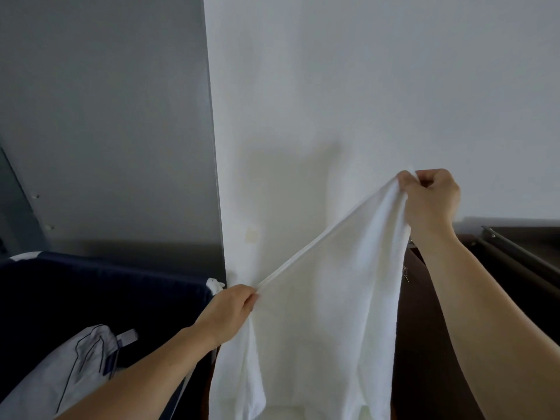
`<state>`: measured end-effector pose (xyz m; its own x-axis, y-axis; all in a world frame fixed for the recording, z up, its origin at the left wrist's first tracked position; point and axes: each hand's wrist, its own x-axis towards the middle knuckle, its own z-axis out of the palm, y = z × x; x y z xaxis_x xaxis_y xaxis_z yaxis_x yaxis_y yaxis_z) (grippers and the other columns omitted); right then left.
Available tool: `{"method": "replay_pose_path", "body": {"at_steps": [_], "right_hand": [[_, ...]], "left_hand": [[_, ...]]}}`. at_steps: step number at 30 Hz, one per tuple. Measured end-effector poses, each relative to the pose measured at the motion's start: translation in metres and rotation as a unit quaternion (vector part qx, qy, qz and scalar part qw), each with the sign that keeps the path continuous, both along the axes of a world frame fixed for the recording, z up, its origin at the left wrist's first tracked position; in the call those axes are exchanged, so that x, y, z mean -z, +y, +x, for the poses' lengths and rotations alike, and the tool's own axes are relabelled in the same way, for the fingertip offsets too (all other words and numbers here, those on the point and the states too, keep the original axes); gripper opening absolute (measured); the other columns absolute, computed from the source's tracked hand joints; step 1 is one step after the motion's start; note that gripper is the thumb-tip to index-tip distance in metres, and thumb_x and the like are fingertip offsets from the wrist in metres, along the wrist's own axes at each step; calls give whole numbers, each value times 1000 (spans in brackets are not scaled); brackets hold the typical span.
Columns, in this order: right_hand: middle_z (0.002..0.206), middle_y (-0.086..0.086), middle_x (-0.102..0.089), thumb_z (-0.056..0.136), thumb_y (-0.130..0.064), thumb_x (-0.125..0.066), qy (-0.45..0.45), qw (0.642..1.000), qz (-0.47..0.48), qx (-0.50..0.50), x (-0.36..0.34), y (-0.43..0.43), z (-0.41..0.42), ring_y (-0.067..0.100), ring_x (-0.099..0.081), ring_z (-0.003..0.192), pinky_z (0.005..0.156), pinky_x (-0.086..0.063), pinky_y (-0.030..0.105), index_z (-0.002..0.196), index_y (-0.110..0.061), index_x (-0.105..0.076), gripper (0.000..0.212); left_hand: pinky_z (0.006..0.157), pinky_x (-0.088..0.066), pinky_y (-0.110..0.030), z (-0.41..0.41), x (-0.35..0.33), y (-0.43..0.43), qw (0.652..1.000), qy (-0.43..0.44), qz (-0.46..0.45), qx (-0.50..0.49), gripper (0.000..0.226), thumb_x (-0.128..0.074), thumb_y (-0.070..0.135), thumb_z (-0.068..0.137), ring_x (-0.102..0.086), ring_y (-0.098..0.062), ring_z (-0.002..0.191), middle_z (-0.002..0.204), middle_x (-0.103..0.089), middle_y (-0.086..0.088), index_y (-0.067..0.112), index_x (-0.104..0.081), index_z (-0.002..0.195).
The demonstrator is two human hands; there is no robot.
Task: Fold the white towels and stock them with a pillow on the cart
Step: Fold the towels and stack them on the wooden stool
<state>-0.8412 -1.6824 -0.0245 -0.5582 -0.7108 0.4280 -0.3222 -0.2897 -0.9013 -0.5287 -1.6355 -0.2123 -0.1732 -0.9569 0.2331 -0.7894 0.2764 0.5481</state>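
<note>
A white towel [321, 313] hangs in the air in front of the white wall, its top hem stretched taut on a slant. My left hand [227, 312] pinches the lower left end of the hem. My right hand [430, 198], higher and to the right, grips the other corner in curled fingers. The towel's body drapes down between my forearms and runs out of the bottom of the frame. A white pillow with thin dark piping [60, 371] lies at the lower left inside a dark blue fabric bin.
The dark blue bin [106, 295] fills the lower left, with a white scrap on its corner. A grey panel [106, 116] stands behind it. Dark brown furniture with a metal rail [515, 262] sits at the right. A white wall [363, 86] is straight ahead.
</note>
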Motion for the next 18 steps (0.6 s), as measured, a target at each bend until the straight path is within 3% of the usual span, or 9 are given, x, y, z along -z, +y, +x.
{"method": "replay_pose_path", "body": {"at_steps": [3, 5, 7, 9, 13, 15, 17, 18], "right_hand": [[80, -10, -54, 92, -26, -63, -7, 1000, -3, 0, -1, 2, -3, 4, -50, 69, 59, -39, 18, 99, -17, -57, 13], [80, -10, -54, 92, -26, -63, -15, 1000, -3, 0, -1, 3, -2, 5, -50, 68, 58, -39, 19, 100, -16, -58, 14], [80, -10, -54, 92, -25, -63, -19, 1000, 3, 3, -2, 4, -3, 5, -50, 67, 58, -39, 19, 100, -16, -58, 13], [81, -8, -55, 92, -23, -62, -15, 1000, 8, 14, -1, 5, -7, 6, -51, 68, 58, -40, 19, 101, -15, -59, 13], [89, -1, -59, 91, -21, -61, -12, 999, 25, 36, 4, 6, -13, 17, -56, 79, 79, -53, 35, 100, -11, -59, 14], [92, 17, -63, 92, -20, -60, 28, 997, 52, 57, 8, 9, -15, 33, -59, 82, 85, -54, 45, 101, 1, -61, 23], [83, 28, -59, 94, -20, -60, 84, 992, 76, 63, 13, 11, -15, 44, -54, 76, 74, -50, 47, 94, 11, -60, 31], [71, 21, -54, 95, -22, -59, 109, 989, 90, 51, 16, 11, -11, 38, -50, 66, 67, -45, 42, 84, 8, -58, 32]], "left_hand": [[69, -53, -37, 3, 4, 3, 998, 44, 49, 16, 33, -51, 33, 101, -59, -13, 64, 76, -65, -6, 8, -67, 85], [72, -56, -37, -1, 7, 6, 992, 91, 84, 25, 27, -56, 33, 99, -63, -16, 68, 81, -70, -7, 15, -73, 88], [79, -57, -22, -4, 7, 8, 984, 142, 108, 23, 15, -59, 29, 98, -68, -1, 81, 87, -74, 14, 30, -74, 100], [86, -51, -11, -3, 4, 10, 974, 194, 119, 15, 18, -61, 24, 97, -66, 6, 93, 92, -71, 29, 39, -67, 104], [91, -55, -30, 6, -9, 9, 923, 324, 204, 20, 18, -63, 15, 95, -70, -18, 102, 105, -75, 0, 16, -71, 112], [91, -56, -38, 11, -20, 7, 897, 362, 252, 27, 25, -63, 12, 94, -69, -28, 104, 106, -74, -11, 14, -64, 119], [90, -56, -40, 8, -35, 3, 892, 356, 278, 27, 27, -65, 9, 93, -69, -30, 101, 104, -73, -15, 11, -60, 119], [82, -58, -36, 3, -44, 1, 894, 345, 284, 31, 25, -67, 8, 92, -71, -27, 94, 102, -73, -15, 8, -61, 116]]}}
